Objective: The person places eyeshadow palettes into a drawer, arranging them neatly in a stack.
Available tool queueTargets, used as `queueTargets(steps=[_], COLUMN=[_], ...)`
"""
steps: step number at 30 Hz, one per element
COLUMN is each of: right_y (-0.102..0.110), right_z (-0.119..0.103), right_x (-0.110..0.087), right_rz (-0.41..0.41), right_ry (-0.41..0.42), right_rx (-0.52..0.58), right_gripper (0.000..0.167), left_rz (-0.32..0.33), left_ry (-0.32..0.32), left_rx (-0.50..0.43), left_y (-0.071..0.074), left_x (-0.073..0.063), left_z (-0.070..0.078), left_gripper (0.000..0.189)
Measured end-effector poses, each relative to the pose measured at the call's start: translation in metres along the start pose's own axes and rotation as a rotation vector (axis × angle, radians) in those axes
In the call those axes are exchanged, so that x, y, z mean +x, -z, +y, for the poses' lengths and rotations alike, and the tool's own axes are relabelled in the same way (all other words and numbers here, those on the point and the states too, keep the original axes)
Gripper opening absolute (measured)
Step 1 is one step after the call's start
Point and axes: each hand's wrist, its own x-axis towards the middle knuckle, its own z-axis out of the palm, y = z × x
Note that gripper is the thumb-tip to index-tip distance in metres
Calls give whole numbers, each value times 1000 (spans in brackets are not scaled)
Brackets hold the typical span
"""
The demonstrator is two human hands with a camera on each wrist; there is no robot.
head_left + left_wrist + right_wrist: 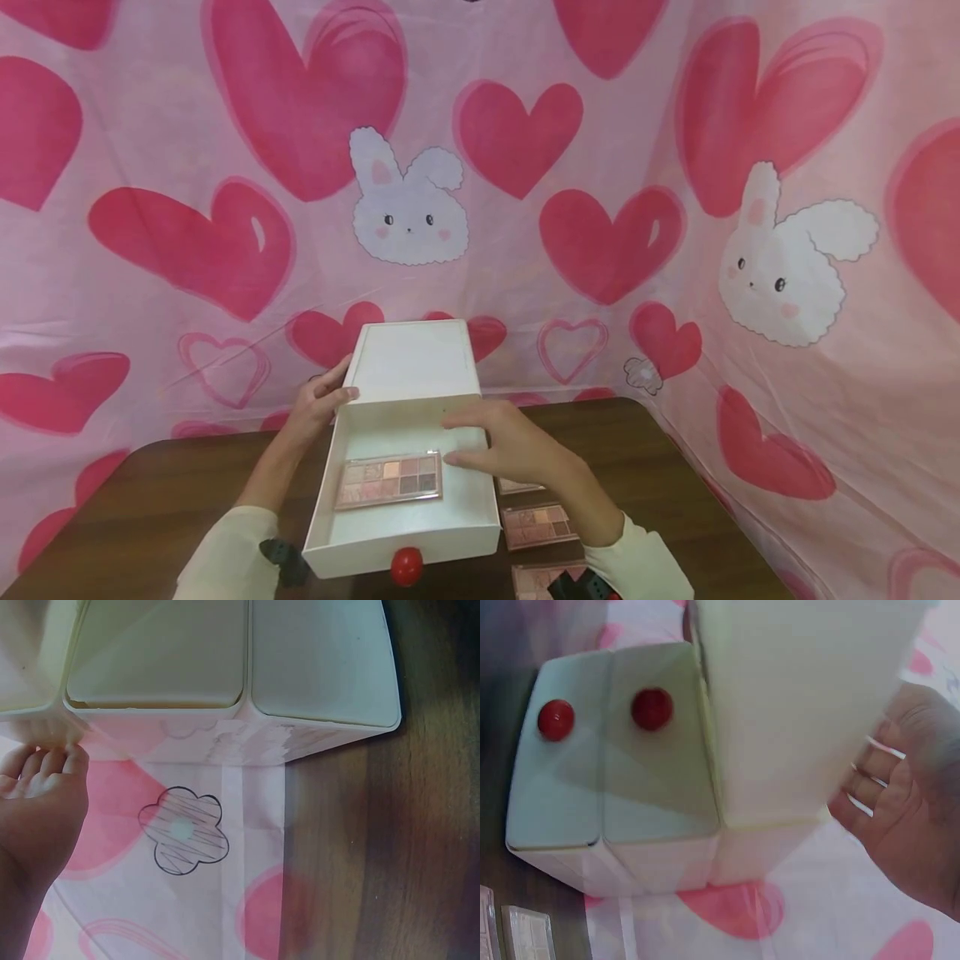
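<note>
A white drawer cabinet [416, 358] stands on the table with its top drawer [405, 542] pulled out toward me. Inside the drawer lies an eyeshadow palette [390, 479] with a clear lid and several coloured pans. My left hand [318, 404] grips the cabinet's left side, thumb over the top edge; its fingers show against the side in the left wrist view. My right hand [510, 437] reaches over the drawer's right rim, fingers and thumb apart, thumb tip close to the palette's right end. Nothing sits between those fingers.
More palettes [538, 527] lie on the brown wooden table [615, 442], right of the drawer. A red knob [407, 567] is on the drawer's front. Two closed drawers with red knobs [652, 709] are below. Pink heart-printed cloth [510, 275] hangs behind and to the right.
</note>
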Motion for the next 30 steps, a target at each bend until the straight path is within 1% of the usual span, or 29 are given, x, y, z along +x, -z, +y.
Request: queueTargets(steps=[3,6,9,12,14,17,20,24,27,30], right_y=[11,24,38,46,48,47,42,29,17,7], right_z=[9,21,39,60,74,92,109,133,149,162], right_x=[-9,-17,-25,-32,-36,-41,-46,-55,-63,-71], right_rz=[64,126,182,235,253,265,269,245,204,152], right_ry=[-24,-84,-150,-192,-213,-237,-278,-344,-382,-406], right_rx=[129,258,323,338,336,337,332,294,262,253], right_gripper=[39,38,38,37,36,36,36,38,42,49], left_rz=[-9,-15,-14,-11,-8,-4,0,-3,-10,-3], left_ry=[2,3,-3,-10,-15,-17,-24,-17,-10,-18], left_rx=[-1,-8,-12,-6,3,12,5,4,12,8], left_y=[1,2,2,2,2,1,1,1,2,1], left_x=[0,0,0,0,0,2,4,1,-2,-1], left_z=[-1,0,0,0,-1,0,2,1,-1,-2], left_gripper=[69,69,69,69,69,68,68,69,69,68])
